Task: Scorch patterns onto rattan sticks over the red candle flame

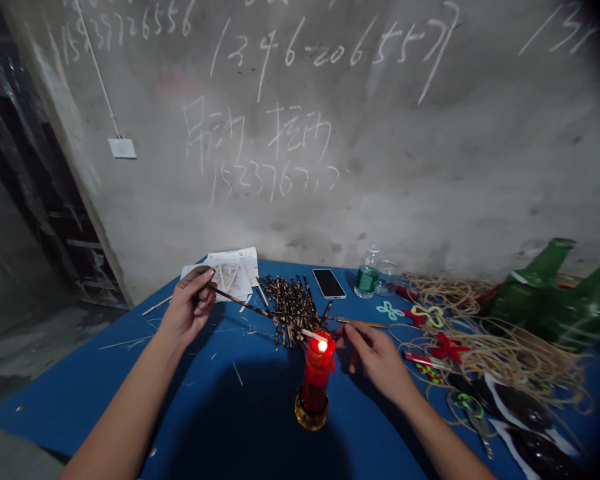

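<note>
My left hand [193, 303] is closed in a pinch around one end of a thin dark stick [240, 303], which slants down to the right across a pile of dark mottled sticks [293, 307]. A red candle lamp [316, 380] with a gold base stands upright on the table, its top glowing brightly. Over that glow lies a pale stick end [310, 334]; whether it belongs to the stick in my left hand is unclear. Just right of the lamp's top is my right hand [370, 353], thumb and fingers drawn together. Anything between those fingertips is too small to make out.
Behind the pile lie papers [245, 263] and a phone [329, 283]. A bottle of green liquid [367, 277] stands beside it. Tangled tan cord [510, 347], red and green knotted ornaments, scissors [477, 420] and green glass bottles [545, 280] crowd the right. A concrete wall rises behind the blue table [105, 387].
</note>
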Motion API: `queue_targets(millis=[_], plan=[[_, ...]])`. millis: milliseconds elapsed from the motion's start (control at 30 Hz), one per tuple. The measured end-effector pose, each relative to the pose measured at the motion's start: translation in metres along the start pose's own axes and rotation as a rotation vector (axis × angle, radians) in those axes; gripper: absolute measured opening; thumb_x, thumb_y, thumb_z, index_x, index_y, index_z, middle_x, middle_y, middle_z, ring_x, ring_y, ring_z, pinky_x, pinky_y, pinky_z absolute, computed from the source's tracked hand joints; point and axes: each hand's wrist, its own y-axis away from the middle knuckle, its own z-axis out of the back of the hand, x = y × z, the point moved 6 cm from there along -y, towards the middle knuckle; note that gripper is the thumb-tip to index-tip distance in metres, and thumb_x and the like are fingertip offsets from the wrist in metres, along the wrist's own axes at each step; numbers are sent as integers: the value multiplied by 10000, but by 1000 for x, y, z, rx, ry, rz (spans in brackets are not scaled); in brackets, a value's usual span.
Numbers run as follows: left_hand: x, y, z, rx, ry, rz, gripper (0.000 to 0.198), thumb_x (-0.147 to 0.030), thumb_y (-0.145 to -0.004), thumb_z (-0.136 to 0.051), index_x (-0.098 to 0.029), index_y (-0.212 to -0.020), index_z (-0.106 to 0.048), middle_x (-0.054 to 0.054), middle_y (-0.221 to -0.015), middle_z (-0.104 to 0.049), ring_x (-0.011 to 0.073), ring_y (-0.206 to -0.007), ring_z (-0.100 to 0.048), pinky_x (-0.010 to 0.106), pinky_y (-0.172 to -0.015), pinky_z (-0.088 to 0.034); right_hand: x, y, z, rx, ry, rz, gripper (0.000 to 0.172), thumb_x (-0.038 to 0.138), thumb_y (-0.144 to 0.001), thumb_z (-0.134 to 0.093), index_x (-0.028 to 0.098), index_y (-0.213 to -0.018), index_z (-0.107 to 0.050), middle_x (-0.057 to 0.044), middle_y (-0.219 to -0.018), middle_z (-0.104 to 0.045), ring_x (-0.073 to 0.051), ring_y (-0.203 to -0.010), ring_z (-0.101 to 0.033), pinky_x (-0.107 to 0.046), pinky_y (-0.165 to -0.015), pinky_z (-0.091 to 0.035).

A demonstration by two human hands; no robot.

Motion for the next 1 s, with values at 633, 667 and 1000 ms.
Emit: queue_targets(millis=[633, 667, 1000], plan=[[3, -1, 3, -49, 7, 19, 344, -247, -693, -903, -177, -819, -590, -110, -495, -443, 17, -363, -313, 89, -311, -214, 6, 1, -2, 10, 7, 16, 520, 687, -965, -606, 184, -951, -739, -75, -882, -802, -158, -445, -644, -283, -440, -457], [3, -1, 2, -46, 1, 18, 343, -249, -692, -901, -178, -821, -591, -108, -495, -447, 19, -364, -315, 89, -312, -215, 6, 1, -2, 8, 9, 12, 527, 695, -961, -607, 185, -959, -739, -77, -885, -804, -161, -444, -647, -279, -425, -445], [4, 0, 1, -62, -29, 37, 372, -239, -659, -899, -182, -930, -650, -91, -510, -503, 36, -381, -377, 87, -314, -233, 4, 1, -1, -4, -5, -26, 612, 770, -955, -559, 189, -997, -747, -99, -934, -816, -164, -457, -659, -254, -367, -390]])
